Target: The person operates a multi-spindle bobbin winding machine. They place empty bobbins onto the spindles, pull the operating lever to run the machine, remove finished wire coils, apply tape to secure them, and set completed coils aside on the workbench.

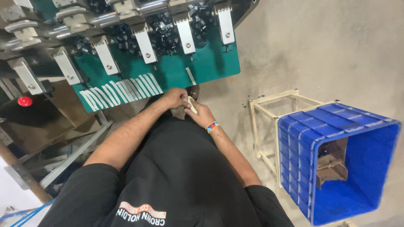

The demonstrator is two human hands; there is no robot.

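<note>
Black-shirted torso [176,180] nearest; both hands meet below the green work plate [176,71]. Right hand [201,112] pinches a slim cream plastic strip [192,104], long axis slanting up-left toward the left hand [174,98], whose fingers curl on its upper end.

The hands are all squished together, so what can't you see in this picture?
- Head view: the white strip is mostly covered by the left hand and right hand.
- The green board is cut off by the top edge, and metal clamps hide parts.
- The blue crate: its walls hide most of the inside; the bottom edge cuts it.
</note>
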